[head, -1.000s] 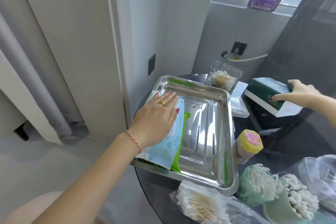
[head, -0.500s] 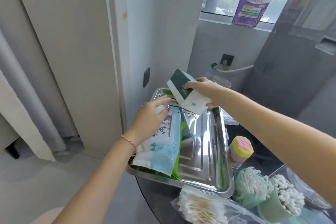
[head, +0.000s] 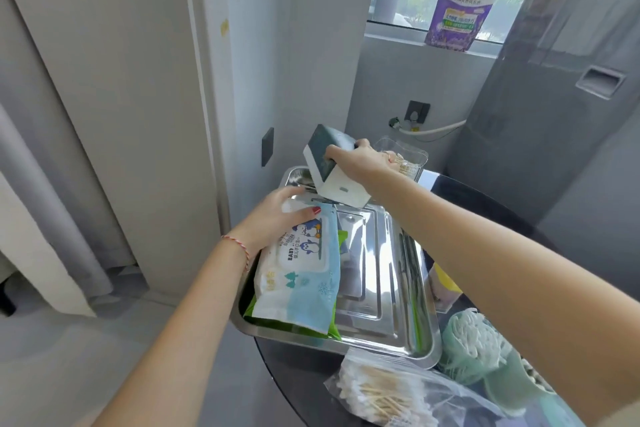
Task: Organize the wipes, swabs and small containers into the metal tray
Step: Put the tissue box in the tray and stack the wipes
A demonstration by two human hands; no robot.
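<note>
The metal tray (head: 388, 291) sits on a dark round table. In its left half lies a blue baby wipes pack (head: 304, 274) on top of a green pack (head: 341, 239). My left hand (head: 277, 215) rests on the far end of the blue pack, fingers spread, thumb on the pack. My right hand (head: 360, 163) grips a green and white tissue pack (head: 332, 170), tilted, above the tray's far left corner. A bag of wooden cotton swabs (head: 384, 395) lies in front of the tray.
A clear box of swabs (head: 405, 156) stands behind the tray, partly hidden by my right hand. Green cups of white swabs (head: 467, 343) and a yellow-lidded container (head: 445, 282) sit right of the tray. A wall is close on the left; a purple pouch (head: 464, 7) stands on the windowsill.
My right hand picked up the tissue pack at the right and carried it left over the tray's far end. My left hand slid to the far end of the blue pack.
</note>
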